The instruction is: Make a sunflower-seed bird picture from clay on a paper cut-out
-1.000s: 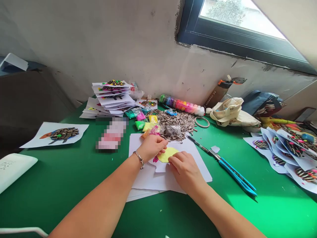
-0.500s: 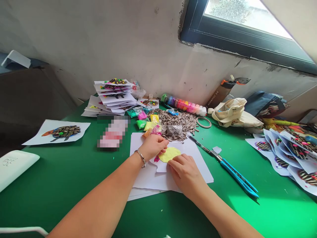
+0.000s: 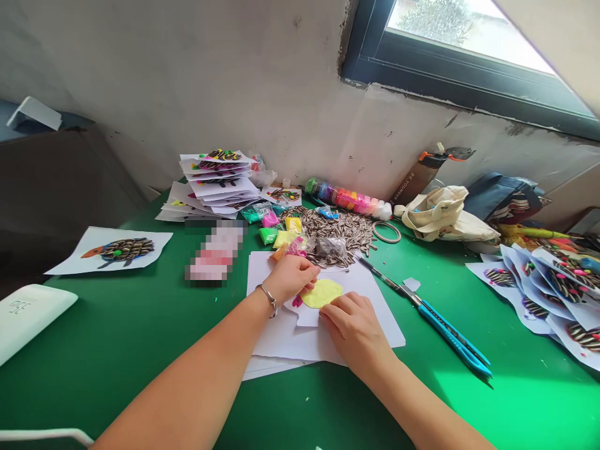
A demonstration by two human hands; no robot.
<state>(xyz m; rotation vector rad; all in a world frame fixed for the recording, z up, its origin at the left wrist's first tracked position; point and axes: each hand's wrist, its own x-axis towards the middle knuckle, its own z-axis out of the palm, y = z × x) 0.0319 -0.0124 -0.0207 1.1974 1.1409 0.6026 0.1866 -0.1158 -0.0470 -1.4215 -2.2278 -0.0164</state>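
Note:
A flat yellow oval of modelling clay (image 3: pixel 323 293) lies on a small cut piece of white paper (image 3: pixel 307 319), with a bit of magenta clay (image 3: pixel 297 302) at its left. My left hand (image 3: pixel 291 279) is at the oval's upper left edge, its thumb and fingers pinched together; what they hold, if anything, is hidden. At the lower right edge, my right hand (image 3: pixel 351 322) has its fingers curled and closed, fingertips by the small paper. Something tiny may be between them, too small to name. Underneath is a stack of white sheets (image 3: pixel 375 319).
Behind the hands lie a heap of striped sunflower seeds (image 3: pixel 349 226) and clay packets (image 3: pixel 269 235). A blue-handled tool, seemingly tweezers (image 3: pixel 450 334), lies at right near a tape roll (image 3: pixel 387 232). Seed pictures are piled at left (image 3: pixel 218 181) and right (image 3: pixel 553 294).
The fingers of my right hand have drawn in slightly at the yellow clay's lower edge. My left hand stays almost where it was, still pinched. The whole view has shifted a little.

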